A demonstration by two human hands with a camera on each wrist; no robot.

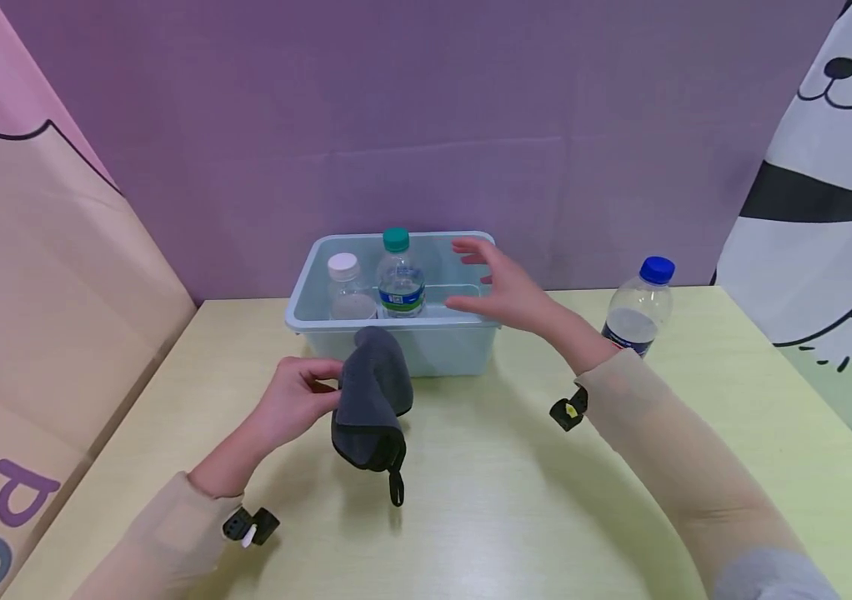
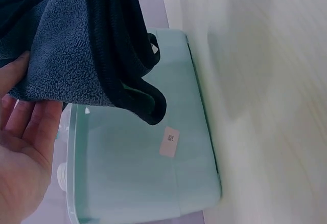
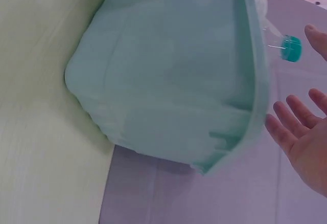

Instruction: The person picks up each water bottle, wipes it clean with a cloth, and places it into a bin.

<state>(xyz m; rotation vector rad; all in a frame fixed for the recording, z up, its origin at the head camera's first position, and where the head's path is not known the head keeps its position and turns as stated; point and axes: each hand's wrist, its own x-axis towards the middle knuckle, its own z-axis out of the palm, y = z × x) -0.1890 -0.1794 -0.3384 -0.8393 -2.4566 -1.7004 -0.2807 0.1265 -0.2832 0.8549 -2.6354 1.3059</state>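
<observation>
A dark grey cloth [image 1: 373, 400] with black edging and a hanging loop is pinched between the thumb and fingers of my left hand [image 1: 297, 400], in front of the bin. The left wrist view shows the cloth [image 2: 66, 45] folded over the fingers. My right hand [image 1: 504, 287] hovers over the right end of the pale blue plastic bin [image 1: 433, 350], its fingers spread and holding nothing. Inside the bin stand a clear bottle with a green cap [image 1: 401, 279] and a clear bottle with a white cap [image 1: 349, 287]. Their lower parts are hidden by the bin's front wall.
To the right of the bin, partly behind my right forearm, a clear bottle with a blue cap [image 1: 636, 308] stands on the light wooden table [image 1: 486, 500]. A purple cloth wall [image 1: 426, 117] rises behind the bin, with printed panels at both sides.
</observation>
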